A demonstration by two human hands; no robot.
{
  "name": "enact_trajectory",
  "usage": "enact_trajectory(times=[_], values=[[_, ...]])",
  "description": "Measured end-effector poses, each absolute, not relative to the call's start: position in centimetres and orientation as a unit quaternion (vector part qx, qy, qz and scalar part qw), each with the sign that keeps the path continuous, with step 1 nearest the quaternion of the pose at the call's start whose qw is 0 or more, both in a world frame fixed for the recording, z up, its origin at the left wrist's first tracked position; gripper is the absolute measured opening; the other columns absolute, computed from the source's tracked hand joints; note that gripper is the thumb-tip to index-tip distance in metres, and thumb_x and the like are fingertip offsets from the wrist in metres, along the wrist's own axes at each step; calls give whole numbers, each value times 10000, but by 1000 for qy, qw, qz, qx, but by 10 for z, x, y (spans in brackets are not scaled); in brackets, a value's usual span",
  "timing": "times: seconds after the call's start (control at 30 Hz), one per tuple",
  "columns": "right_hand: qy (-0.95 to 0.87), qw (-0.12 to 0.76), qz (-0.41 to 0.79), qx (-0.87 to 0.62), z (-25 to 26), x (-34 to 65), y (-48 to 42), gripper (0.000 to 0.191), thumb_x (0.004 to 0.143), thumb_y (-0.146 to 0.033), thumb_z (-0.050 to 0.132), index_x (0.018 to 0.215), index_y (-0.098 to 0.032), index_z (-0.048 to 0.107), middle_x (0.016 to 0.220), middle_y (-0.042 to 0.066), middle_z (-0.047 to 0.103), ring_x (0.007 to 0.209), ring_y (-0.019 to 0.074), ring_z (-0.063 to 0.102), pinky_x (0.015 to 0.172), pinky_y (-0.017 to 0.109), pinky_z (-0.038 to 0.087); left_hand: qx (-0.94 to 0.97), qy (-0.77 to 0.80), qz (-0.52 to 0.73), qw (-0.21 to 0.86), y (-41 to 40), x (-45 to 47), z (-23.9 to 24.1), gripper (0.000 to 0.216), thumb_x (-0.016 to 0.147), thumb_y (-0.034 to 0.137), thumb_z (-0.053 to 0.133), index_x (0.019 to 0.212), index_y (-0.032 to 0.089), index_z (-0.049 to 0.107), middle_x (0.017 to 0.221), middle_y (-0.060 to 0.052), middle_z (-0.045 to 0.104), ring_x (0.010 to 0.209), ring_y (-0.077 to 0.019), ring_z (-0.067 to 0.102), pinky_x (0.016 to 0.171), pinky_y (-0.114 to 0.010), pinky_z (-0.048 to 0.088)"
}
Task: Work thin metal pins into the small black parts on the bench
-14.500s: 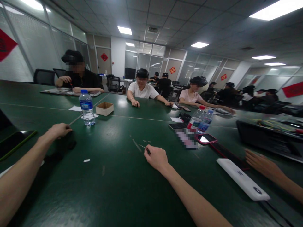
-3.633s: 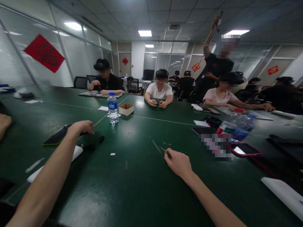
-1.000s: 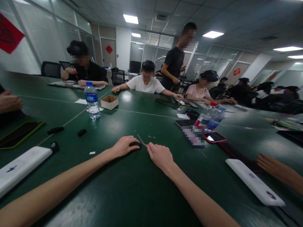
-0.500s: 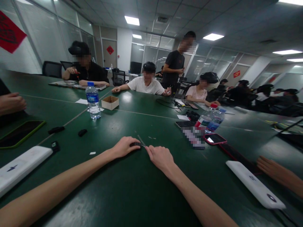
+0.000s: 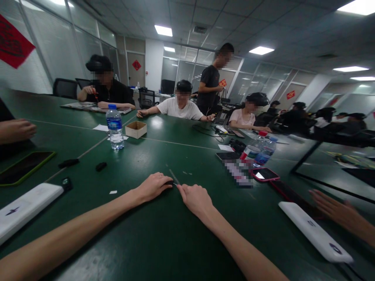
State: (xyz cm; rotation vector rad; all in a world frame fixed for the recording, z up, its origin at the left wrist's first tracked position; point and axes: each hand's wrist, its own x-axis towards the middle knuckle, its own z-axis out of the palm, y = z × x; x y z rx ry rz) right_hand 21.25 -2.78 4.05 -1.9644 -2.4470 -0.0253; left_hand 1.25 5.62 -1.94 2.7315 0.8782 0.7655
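Observation:
Both my hands rest close together on the green table (image 5: 164, 242). My left hand (image 5: 152, 186) is closed, its fingertips pinching a small black piece (image 5: 169, 182) against the table top. My right hand (image 5: 195, 198) is closed too, with its fingers curled just right of that piece; what it grips is too small to name. A thin pale strip (image 5: 174, 176) lies on the table just beyond the two hands.
A water bottle (image 5: 115, 127) and a small cardboard box (image 5: 136, 129) stand further back. Two small black parts (image 5: 101, 166) lie to the left, near a phone (image 5: 23, 167) and a white power bank (image 5: 25, 205). Right: more bottles (image 5: 258, 152), a red phone (image 5: 264, 174), another power bank (image 5: 315, 231), a co-worker's hand (image 5: 336, 210). Several people sit opposite.
My left hand came over from the far left to meet my right hand at the table's middle. In the last second both hands have stayed almost still; the standing person shifted.

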Motion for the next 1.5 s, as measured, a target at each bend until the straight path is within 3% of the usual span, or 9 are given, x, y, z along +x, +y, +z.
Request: enact_trajectory(times=[0.37,0.6,0.8,1.07,1.27,1.5], values=[[-802,66,54,-591,39,223,-26,631,972,-551,148,855,-206,663,736,36,680,616,130,622,604,230,442,909,275,266,164,50,8,-5,292,921,394,515,1098,182,612,973,-58,674,861,-170,620,769,-280,463],[-825,107,36,-554,41,210,-29,588,991,-498,155,873,-220,661,751,20,683,619,121,617,571,211,400,904,287,264,174,57,9,-11,259,912,357,532,1064,176,638,939,-56,690,824,-165,637,740,-262,463],[-805,85,0,-587,43,215,-29,600,991,-497,129,907,-208,648,750,32,680,605,126,618,557,217,405,895,311,267,174,56,11,-8,286,889,418,555,996,175,663,900,-41,691,775,-157,631,696,-250,462],[-797,44,-37,-601,40,222,-28,629,985,-515,104,927,-199,646,781,65,687,621,128,637,556,212,427,888,300,288,195,53,12,0,314,894,434,542,1074,196,639,974,-37,676,807,-151,615,733,-269,472],[-787,27,-50,-615,38,228,-26,639,980,-526,104,927,-200,651,802,77,694,651,145,652,576,229,443,896,293,282,180,58,13,-4,325,884,457,546,999,184,677,1040,-72,648,957,-197,574,839,-332,451],[-784,29,-47,-619,39,231,-26,637,979,-528,108,941,-201,653,827,75,699,675,143,656,605,234,452,875,311,300,217,61,12,-2,276,862,408,579,994,188,680,978,-60,639,880,-178,577,797,-313,457]])
